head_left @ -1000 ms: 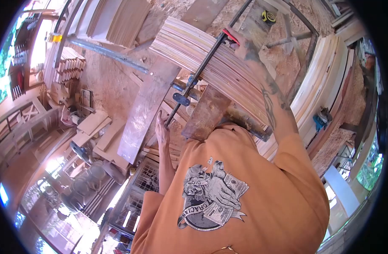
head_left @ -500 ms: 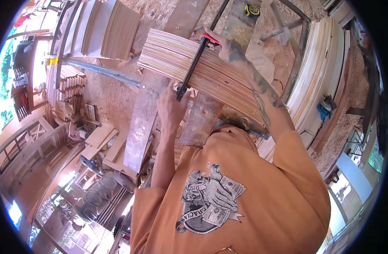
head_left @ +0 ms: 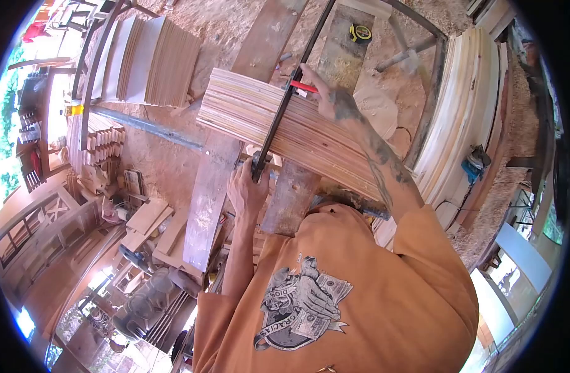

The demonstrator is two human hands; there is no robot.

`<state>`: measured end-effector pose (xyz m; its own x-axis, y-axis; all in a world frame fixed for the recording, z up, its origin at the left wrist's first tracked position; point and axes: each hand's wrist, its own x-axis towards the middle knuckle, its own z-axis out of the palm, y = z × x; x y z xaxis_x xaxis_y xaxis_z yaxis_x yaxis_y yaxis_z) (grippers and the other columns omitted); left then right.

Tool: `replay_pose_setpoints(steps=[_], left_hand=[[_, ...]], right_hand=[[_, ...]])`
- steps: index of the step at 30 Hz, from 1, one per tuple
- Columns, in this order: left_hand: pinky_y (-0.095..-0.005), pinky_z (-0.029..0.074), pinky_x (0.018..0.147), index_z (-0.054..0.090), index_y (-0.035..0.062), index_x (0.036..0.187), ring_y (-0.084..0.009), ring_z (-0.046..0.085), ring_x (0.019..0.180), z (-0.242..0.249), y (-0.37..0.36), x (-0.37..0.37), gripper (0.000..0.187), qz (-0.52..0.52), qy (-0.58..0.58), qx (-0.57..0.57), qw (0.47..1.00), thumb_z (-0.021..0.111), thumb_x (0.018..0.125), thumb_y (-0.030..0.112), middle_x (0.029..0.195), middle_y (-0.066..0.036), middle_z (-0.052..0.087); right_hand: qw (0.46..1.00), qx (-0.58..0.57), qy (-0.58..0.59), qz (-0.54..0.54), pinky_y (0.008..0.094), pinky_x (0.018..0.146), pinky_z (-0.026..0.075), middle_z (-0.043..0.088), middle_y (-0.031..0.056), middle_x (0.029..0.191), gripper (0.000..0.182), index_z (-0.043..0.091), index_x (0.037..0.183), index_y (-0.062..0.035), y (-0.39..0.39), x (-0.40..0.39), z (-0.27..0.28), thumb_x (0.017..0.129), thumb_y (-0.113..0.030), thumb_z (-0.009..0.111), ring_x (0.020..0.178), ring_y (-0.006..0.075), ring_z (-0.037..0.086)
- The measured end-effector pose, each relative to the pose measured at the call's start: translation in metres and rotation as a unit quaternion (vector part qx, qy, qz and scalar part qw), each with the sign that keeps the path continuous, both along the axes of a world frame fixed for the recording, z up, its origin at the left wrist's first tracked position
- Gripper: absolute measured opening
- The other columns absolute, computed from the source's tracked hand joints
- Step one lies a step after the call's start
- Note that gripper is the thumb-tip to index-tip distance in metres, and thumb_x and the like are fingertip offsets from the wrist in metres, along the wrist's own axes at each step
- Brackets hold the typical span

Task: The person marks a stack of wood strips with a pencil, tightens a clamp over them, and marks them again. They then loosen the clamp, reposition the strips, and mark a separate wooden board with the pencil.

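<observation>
A long black bar clamp (head_left: 277, 118) lies slantwise across a stack of thin wooden strips (head_left: 241, 102). My left hand (head_left: 246, 189) is closed around its lower end, just below the near edge of the stack. Near the far edge, my right hand (head_left: 324, 99) holds the clamp by its red handle (head_left: 305, 86), with one finger reaching up beside the bar. My right forearm passes over the right part of the stack. Two planks, one at the left (head_left: 207, 199) and one nearer the middle (head_left: 291, 196), run beneath the strips.
A yellow and black tape measure (head_left: 360, 33) rests on a board at the top. Stacked panels (head_left: 167, 62) stand upper left, beside a metal bar (head_left: 148, 126). Long curved boards (head_left: 462, 112) lie at the right, with a blue tool (head_left: 474, 165) on them. Sawdust covers the ground.
The stack, clamp and both hands sit lower and slightly left in view. More of the red handle shows beside my right hand. My left hand stays at the clamp's lower end.
</observation>
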<state>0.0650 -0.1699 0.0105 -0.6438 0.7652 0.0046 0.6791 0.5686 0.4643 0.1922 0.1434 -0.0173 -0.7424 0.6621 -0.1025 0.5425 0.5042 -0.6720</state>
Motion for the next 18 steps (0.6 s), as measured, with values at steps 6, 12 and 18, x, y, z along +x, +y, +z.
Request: replay_pose_setpoints(steps=[6,12,18], left_hand=[[-0.0515,0.057,0.081,0.075,0.0060,0.113,-0.0413,0.074,0.091,0.001,0.013,-0.004,0.040,0.028,-0.053,-0.077,0.995,0.086,0.087,0.035,0.098,-0.018,0.077],[-0.0456,0.058,0.081,0.080,0.0026,0.112,-0.0381,0.076,0.093,0.015,0.022,-0.022,0.036,0.021,-0.149,-0.131,0.980,0.084,0.091,0.031,0.098,-0.019,0.078],[-0.0314,0.058,0.091,0.077,-0.0029,0.122,-0.0211,0.077,0.103,-0.034,-0.009,-0.014,0.029,0.215,-0.327,0.209,0.896,0.075,0.103,0.018,0.107,-0.014,0.080]], right_hand=[[0.995,0.047,0.092,0.003,0.0535,0.083,0.059,0.073,0.0261,0.110,0.032,0.067,0.127,-0.0037,0.010,0.043,-0.049,0.098,-0.017,0.066,0.096,0.0484,0.072],[0.997,-0.050,-0.054,0.023,0.0484,0.089,0.059,0.076,0.0238,0.106,0.042,0.075,0.115,-0.0038,-0.002,0.005,-0.020,0.091,-0.038,0.081,0.097,0.0430,0.074],[0.995,-0.099,0.008,0.025,0.0463,0.085,0.059,0.075,0.0202,0.099,0.041,0.080,0.111,-0.0053,-0.001,0.000,-0.040,0.088,-0.038,0.086,0.095,0.0392,0.075]])
